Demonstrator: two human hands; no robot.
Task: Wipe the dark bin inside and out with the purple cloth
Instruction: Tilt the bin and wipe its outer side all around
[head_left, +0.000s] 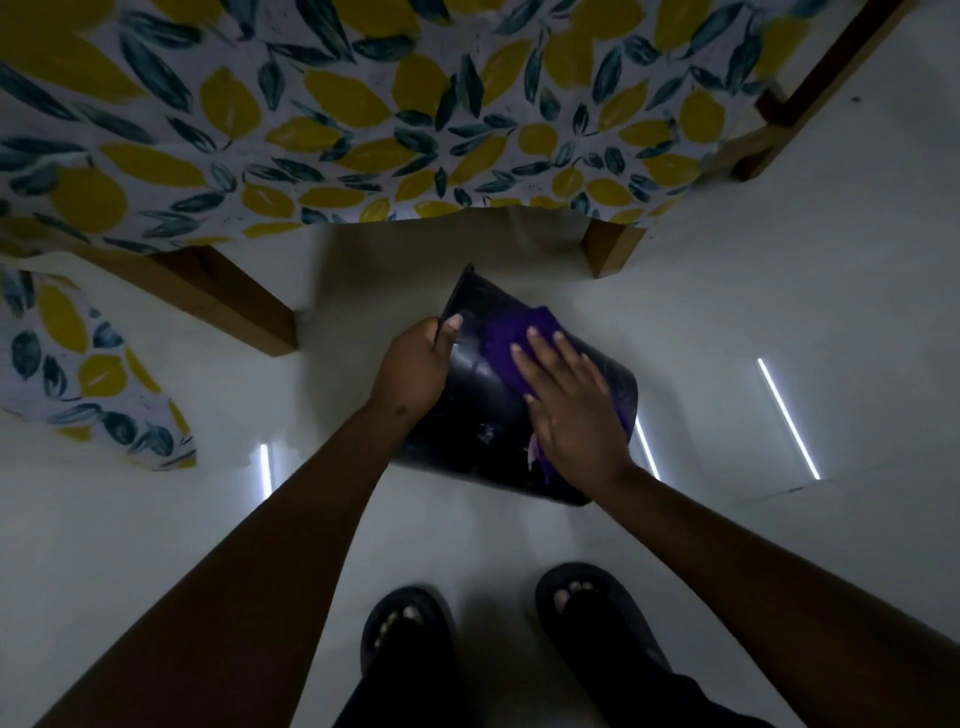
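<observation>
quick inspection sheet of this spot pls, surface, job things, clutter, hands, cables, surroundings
surface: pale glossy floor, with bright strip-light reflections
job's things: dark bin tipped on its side, held off the floor; purple cloth pressed against its outer wall
clutter: nothing seen on the floor
grippers: left hand grips the bin's rim, thumb over the edge; right hand lies flat on the cloth, fingers spread
cables: nothing seen
surroundings: lemon-print tablecloth hangs over a table with wooden legs; the person's feet in dark sandals stand below the bin; the light is dim
</observation>
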